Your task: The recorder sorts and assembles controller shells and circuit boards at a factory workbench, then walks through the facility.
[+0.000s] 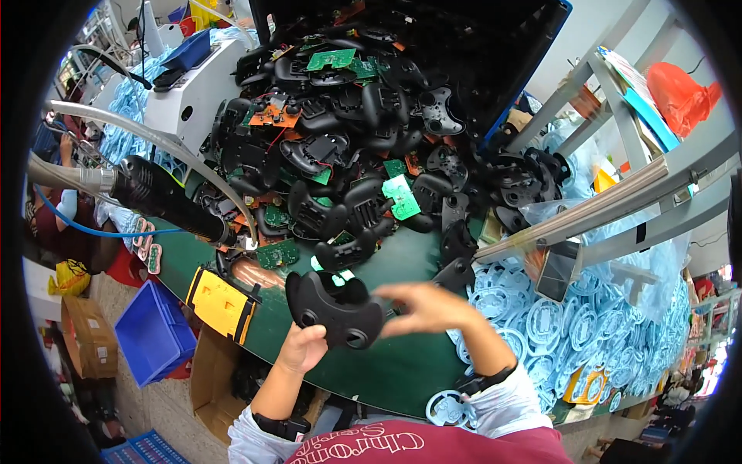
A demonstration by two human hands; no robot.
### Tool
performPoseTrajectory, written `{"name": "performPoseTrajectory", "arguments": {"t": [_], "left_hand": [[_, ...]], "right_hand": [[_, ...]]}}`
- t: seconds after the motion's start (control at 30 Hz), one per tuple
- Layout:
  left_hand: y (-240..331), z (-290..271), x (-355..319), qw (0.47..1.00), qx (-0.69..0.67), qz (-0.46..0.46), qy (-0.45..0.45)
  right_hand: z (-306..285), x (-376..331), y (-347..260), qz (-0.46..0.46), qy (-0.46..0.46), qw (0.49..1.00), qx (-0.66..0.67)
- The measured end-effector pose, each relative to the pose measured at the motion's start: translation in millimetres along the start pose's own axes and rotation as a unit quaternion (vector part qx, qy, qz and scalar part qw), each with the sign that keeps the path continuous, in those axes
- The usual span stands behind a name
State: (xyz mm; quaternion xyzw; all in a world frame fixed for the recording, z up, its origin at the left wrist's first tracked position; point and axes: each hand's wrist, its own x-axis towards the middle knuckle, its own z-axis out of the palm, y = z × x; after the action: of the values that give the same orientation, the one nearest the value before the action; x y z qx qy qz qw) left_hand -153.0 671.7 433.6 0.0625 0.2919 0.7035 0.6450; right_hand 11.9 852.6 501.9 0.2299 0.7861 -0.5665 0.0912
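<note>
Over the front of the green table (410,368) I hold up a black game controller shell (337,315). My left hand (302,348) grips its lower left side, thumb laid on the black plastic. Beside the shell's right grip is my right hand (427,308), its fingers stretched toward the shell and slightly blurred; whether they touch it I cannot make out. Just beyond lies a heap of black controller shells (340,139) mixed with loose parts. Among them are a bright green circuit board (400,196) and an orange circuit board (274,116).
Light blue plastic rings (545,325) pile up at the right, by a grey metal frame (618,205). A black hose nozzle (166,197) reaches in from the left above a yellow tray (222,303). A blue bin (155,334) and a cardboard box (89,336) stand on the floor.
</note>
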Motion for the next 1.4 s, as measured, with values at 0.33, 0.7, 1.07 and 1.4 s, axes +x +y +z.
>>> {"name": "performPoseTrajectory", "arguments": {"t": [0.33,0.7,1.07,1.4], "left_hand": [[-92.5,-10.6,31.9,0.971,-0.119,-0.205,0.033],[-129.1,36.9,81.7,0.973,-0.155,-0.163,0.06],[-98.6,47.9,109.1,0.995,-0.051,-0.079,0.026],[12.5,-13.1,-97.5,0.994,0.094,0.06,-0.001]], "right_hand": [[-98.1,18.9,135.8,0.267,0.23,0.919,-0.177],[-101.0,27.9,153.7,0.155,0.363,0.916,-0.064],[-72.0,26.0,120.4,-0.055,0.338,0.936,0.082],[100.6,10.0,-42.6,-0.206,0.378,0.902,-0.034]]}}
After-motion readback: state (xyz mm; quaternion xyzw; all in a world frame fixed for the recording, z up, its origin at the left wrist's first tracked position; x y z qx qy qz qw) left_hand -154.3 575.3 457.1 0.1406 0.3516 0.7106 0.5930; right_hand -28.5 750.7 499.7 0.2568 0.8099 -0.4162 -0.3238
